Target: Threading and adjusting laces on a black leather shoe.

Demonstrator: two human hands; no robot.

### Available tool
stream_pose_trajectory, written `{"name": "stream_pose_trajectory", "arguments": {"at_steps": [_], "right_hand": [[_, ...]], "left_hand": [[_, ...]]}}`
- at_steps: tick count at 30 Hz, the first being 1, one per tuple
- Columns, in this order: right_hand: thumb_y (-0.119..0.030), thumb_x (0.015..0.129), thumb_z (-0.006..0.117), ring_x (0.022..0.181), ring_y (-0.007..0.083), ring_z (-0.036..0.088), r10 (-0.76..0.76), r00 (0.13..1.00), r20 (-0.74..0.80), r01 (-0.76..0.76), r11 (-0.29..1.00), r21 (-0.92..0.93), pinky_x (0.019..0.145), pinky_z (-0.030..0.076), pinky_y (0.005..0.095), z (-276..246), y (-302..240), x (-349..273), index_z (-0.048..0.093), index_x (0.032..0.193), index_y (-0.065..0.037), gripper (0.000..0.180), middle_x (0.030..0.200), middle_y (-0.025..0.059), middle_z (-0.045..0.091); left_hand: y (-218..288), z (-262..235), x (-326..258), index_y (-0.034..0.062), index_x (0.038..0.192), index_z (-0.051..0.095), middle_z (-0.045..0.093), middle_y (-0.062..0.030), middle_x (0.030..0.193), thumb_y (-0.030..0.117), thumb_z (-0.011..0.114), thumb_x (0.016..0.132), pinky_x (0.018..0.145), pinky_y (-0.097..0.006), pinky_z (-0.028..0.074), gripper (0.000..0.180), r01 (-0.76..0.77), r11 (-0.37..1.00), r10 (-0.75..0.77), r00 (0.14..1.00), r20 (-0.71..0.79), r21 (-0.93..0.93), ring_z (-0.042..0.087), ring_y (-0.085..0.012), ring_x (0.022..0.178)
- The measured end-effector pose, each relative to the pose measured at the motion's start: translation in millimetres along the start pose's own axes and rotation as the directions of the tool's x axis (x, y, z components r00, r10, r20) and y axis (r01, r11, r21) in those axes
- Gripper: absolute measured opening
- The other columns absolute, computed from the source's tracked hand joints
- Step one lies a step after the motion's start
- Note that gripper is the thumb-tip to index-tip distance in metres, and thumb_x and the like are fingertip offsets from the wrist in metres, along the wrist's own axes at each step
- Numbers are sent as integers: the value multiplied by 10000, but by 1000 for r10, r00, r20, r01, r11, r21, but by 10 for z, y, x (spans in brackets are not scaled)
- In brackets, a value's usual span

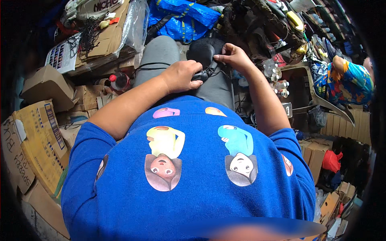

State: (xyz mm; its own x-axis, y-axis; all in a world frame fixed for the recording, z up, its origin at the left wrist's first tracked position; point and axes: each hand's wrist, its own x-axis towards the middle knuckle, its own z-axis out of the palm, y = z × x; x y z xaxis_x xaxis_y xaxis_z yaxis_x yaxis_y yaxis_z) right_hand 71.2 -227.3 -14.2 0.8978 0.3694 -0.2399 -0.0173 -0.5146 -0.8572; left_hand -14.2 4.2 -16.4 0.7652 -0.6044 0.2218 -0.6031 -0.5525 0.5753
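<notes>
Left fingers [196, 83] are gripping, partly hiding, a black padded item [200, 53]; alongside, right fingers [220, 59] are pinching together, contents indiscernible

To my left, dark blue printed lettering runs down the yellow cardboard box [39, 138], next to a block of fine dark bars like a barcode. On the brown cardboard panel [15, 157] adjoining it, I can see large black handwritten capitals in several lines. Dark capitals also mark the pale bag [94, 7] at the upper left. A single numeral shows on the small boxy object [286, 109] beside my right forearm. Any print on the picture sheet [63, 53] is too small to read.
</notes>
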Motion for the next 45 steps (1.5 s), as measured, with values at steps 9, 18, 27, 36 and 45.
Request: {"name": "stream_pose_trajectory", "arguments": {"at_steps": [9, 18, 27, 36, 45], "right_hand": [[-313, 716, 770, 673, 197, 597, -279, 926, -253, 203, 935, -290, 640, 478, 332, 17, -118, -158, 609, 889, -27, 371, 696, 98, 605], [-172, 837, 616, 602, 71, 403, -63, 960, 273, 145, 945, -292, 532, 360, 300, -144, -309, -381, 544, 697, 10, 240, 620, 24, 453], [-122, 834, 662, 705, 130, 577, -194, 981, -26, 185, 962, -201, 645, 471, 283, -109, -307, -644, 697, 961, -68, 143, 778, 59, 567], [-126, 794, 641, 747, 267, 625, -140, 990, -33, 117, 917, -380, 682, 489, 342, 63, -315, -500, 706, 921, -81, 150, 800, 124, 606], [-150, 752, 638, 761, 303, 629, -138, 988, -73, 80, 850, -521, 704, 501, 371, 141, -451, -517, 710, 875, -84, 157, 811, 144, 623]], "left_hand": [[-370, -19, 625, 77, 1015, 626, 533, -120, 1117, 226, 694, 756, 857, -347, 456, 306, -21, 993, 2, 988, -157, -120, 537, -286, 1033], [-475, 204, 901, 63, 1033, 588, 502, -134, 1070, 240, 742, 710, 861, -333, 451, 399, 187, 945, -177, 982, 62, -268, 509, -251, 1017], [-608, -187, 1122, 23, 922, 658, 582, -108, 955, 187, 761, 703, 839, -327, 457, 292, 106, 961, -10, 936, 352, -256, 575, -234, 937], [-603, -257, 1132, 28, 984, 655, 619, -100, 948, 114, 730, 727, 848, -320, 457, 282, 215, 899, -8, 879, 477, -381, 579, -216, 944], [-652, -256, 1115, 42, 983, 688, 621, -102, 952, 126, 715, 729, 861, -322, 448, 270, 172, 917, 29, 871, 490, -360, 579, -229, 945]]}}
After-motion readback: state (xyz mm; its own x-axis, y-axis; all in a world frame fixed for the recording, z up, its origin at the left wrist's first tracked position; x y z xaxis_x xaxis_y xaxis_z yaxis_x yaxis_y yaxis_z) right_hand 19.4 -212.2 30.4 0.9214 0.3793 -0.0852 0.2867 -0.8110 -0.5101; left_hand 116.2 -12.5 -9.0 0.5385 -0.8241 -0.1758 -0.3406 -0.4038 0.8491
